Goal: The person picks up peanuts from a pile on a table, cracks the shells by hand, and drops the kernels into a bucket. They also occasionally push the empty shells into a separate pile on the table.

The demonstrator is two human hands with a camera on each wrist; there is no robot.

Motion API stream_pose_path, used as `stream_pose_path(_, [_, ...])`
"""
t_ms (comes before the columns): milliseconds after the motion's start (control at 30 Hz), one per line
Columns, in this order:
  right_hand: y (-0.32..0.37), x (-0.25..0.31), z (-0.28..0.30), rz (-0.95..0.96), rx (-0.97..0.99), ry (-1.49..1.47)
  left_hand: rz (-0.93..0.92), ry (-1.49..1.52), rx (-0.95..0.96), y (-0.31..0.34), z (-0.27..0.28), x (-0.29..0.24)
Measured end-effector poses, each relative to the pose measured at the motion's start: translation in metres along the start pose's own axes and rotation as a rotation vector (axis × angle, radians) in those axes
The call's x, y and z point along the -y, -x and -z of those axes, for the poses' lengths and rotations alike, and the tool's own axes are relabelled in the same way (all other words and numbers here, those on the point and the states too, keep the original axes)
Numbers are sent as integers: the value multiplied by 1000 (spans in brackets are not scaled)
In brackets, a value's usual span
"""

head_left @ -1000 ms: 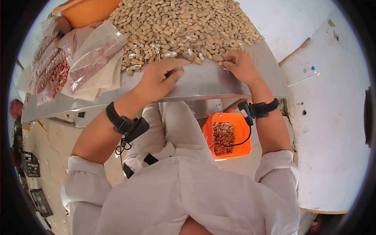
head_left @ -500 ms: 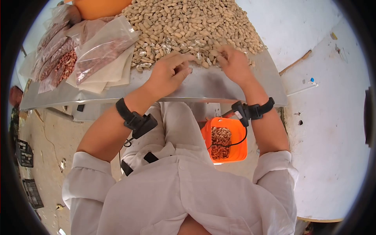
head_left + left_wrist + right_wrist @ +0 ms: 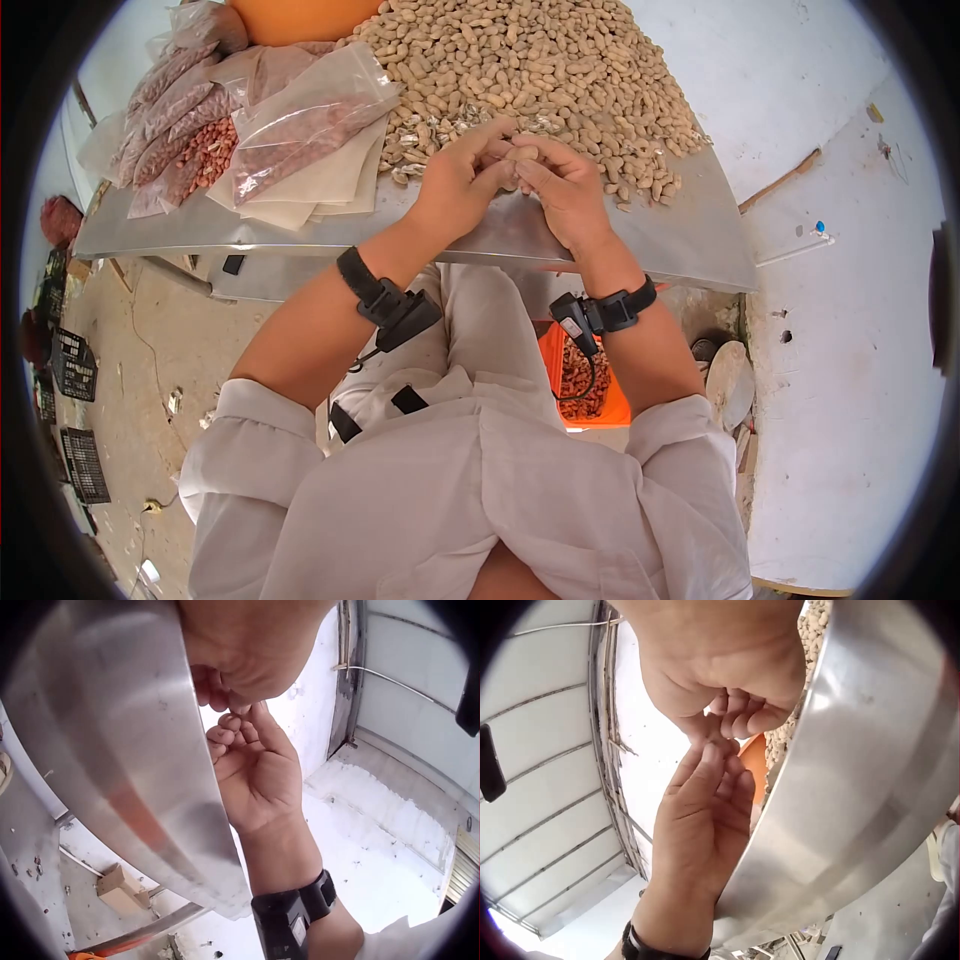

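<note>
In the head view, the left hand [image 3: 460, 186] and right hand [image 3: 568, 195] meet fingertip to fingertip above the near edge of the peanut pile [image 3: 540, 60]. Between them a peanut [image 3: 524, 153] is pinched by the right thumb and fingers. The left thumb and fingers, curled together, touch at the same spot; whether they grip the peanut too is hard to tell. Both wrist views show the hands touching, with the left hand [image 3: 697, 817] palm up in the right wrist view and the right hand [image 3: 262, 780] in the left wrist view; the peanut is mostly hidden there.
Plastic bags of shelled peanuts [image 3: 300, 125] lie at the left of the metal table [image 3: 690, 240], near an orange basin [image 3: 305, 20]. Below the table edge stands an orange bucket [image 3: 615, 405] holding reddish pieces. A white wall [image 3: 850, 350] is at the right.
The hands, apart earlier at the pile's edge, have come together. The right hand has moved left and now pinches a peanut. The head view has shifted, with table items appearing further right.
</note>
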State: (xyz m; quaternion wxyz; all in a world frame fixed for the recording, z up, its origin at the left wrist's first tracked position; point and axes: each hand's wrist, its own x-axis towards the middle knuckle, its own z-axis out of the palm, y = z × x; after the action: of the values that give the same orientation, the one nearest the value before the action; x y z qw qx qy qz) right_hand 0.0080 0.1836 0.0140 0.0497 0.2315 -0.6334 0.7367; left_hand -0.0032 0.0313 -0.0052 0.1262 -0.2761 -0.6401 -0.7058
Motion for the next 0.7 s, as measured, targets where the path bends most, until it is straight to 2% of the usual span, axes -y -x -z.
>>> stream_pose_path(67, [0, -1, 0, 32, -11, 38, 15, 38, 8, -1, 0, 1])
stream_pose_path(167, [-2, -4, 0, 76, -58, 145, 29, -133, 57, -1, 2, -5])
stream_pose_path(333, [-5, -10, -4, 142, -164, 437, 117, -68, 82, -3, 0, -13])
stream_pose_path(433, [-4, -8, -6, 237, -105, 605, 184, 9, 103, -6, -7, -11])
stream_pose_path(700, [-5, -14, 0, 198, -80, 599, 237, 71, 174, -7, -6, -15])
